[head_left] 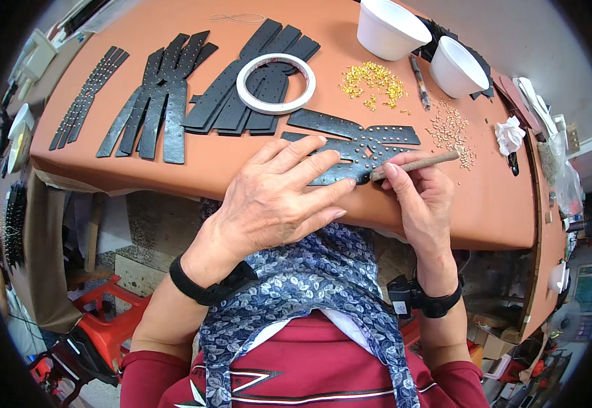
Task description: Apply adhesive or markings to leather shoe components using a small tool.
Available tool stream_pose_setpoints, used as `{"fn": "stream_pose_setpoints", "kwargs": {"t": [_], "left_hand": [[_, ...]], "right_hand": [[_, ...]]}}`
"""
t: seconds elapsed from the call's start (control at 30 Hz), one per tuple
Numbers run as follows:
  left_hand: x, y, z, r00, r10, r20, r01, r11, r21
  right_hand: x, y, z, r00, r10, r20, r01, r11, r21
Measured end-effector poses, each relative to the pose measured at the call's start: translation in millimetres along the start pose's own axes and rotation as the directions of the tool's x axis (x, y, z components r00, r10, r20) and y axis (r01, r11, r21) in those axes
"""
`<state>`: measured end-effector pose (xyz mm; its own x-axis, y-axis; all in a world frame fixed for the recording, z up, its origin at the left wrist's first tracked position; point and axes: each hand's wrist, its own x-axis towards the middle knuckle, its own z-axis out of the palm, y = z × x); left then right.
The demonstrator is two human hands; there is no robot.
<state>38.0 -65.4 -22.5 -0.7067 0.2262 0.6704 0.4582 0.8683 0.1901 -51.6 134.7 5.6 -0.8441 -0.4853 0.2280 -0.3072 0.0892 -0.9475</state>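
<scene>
Your left hand [286,187] rests, spread, on the black piece [360,141] by the surface's [476,211] near edge; your right hand [424,194] pinches a brown stick [435,160] (setting studs [447,127], it seems), so hold steady next.

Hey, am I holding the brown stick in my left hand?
No, your right hand holds the brown stick, while your left hand lies with its fingers over the studded black piece.
</scene>
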Motion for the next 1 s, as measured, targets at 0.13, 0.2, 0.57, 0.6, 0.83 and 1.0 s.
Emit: {"fn": "stream_pose_setpoints", "kwargs": {"t": [0.13, 0.2, 0.57, 0.6, 0.83, 1.0], "left_hand": [[-0.7, -1.5, 0.0, 1.0, -0.01, 0.008, 0.01, 1.0, -0.005], [-1.4, -1.0, 0.2, 1.0, -0.016, 0.006, 0.016, 1.0, -0.012], [-1.9, -1.3, -0.8, 0.999, -0.037, 0.024, 0.037, 0.999, -0.022], [-1.9, -1.5, -0.8, 0.999, -0.039, 0.025, 0.039, 0.999, -0.031], [-0.6, -0.8, -3.3, 0.999, -0.03, 0.037, 0.031, 0.999, -0.014], [0.4, -0.3, -2.9, 0.999, -0.02, 0.045, 0.021, 1.0, -0.013]], "right_hand": [[1.1, 1.3, 2.9, 1.0, 0.007, 0.004, -0.007, 1.0, -0.027], [1.0, 1.6, 4.6, 1.0, -0.013, 0.006, 0.014, 0.996, -0.088], [4.8, -4.1, 9.5, 0.997, -0.072, 0.031, 0.078, 0.952, -0.295], [5.4, -4.7, 10.8, 0.987, -0.148, 0.066, 0.162, 0.91, -0.381], [8.3, -3.1, 9.6, 0.941, -0.292, 0.17, 0.338, 0.808, -0.483], [10.9, 7.6, -4.2, 0.996, 0.074, 0.045, -0.08, 0.988, 0.131]]}}
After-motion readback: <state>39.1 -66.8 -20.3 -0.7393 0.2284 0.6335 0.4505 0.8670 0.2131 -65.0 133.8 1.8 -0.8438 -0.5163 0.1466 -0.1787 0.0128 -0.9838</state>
